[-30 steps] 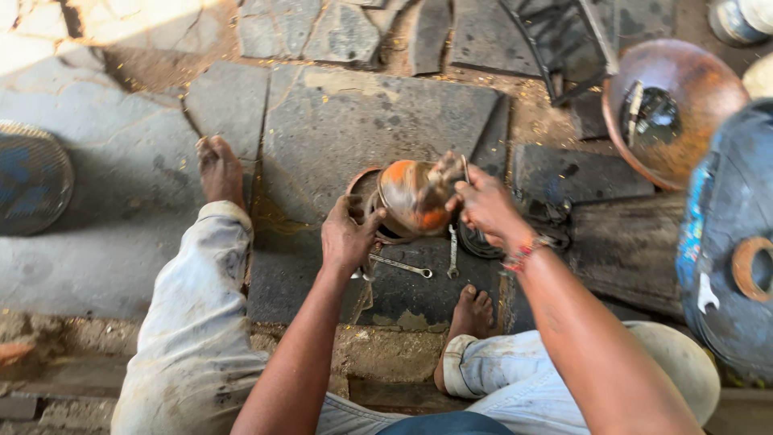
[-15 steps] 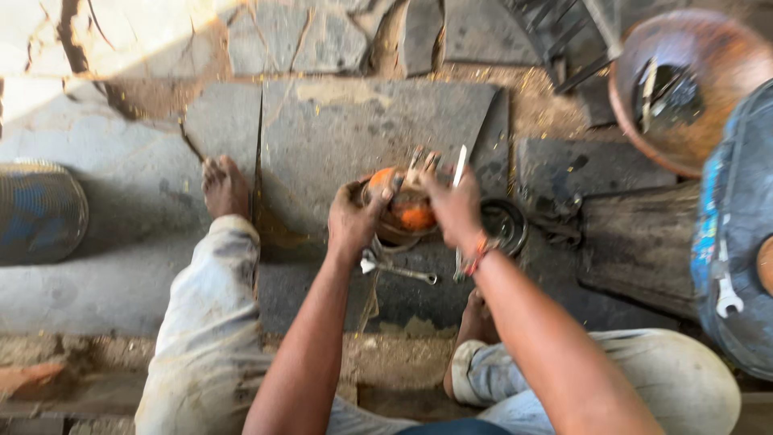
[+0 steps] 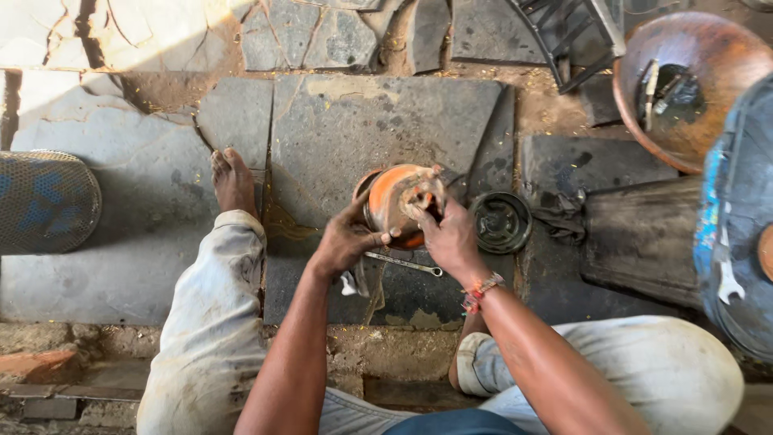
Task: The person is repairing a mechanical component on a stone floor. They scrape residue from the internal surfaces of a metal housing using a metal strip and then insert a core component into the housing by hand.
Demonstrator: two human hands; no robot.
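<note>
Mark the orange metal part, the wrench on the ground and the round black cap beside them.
orange metal part (image 3: 386, 197), head view, on its orange side wall left of the hands.
wrench (image 3: 403, 263), head view, on the middle of its shaft.
round black cap (image 3: 501, 221), head view, on its recessed centre.

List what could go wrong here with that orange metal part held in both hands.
1. Both hands, left hand and right hand, look greasy, so the orange metal part might slip.
2. It could drop onto the spanner or the bare foot nearby.
3. The round black part lies close and may get knocked.
</note>
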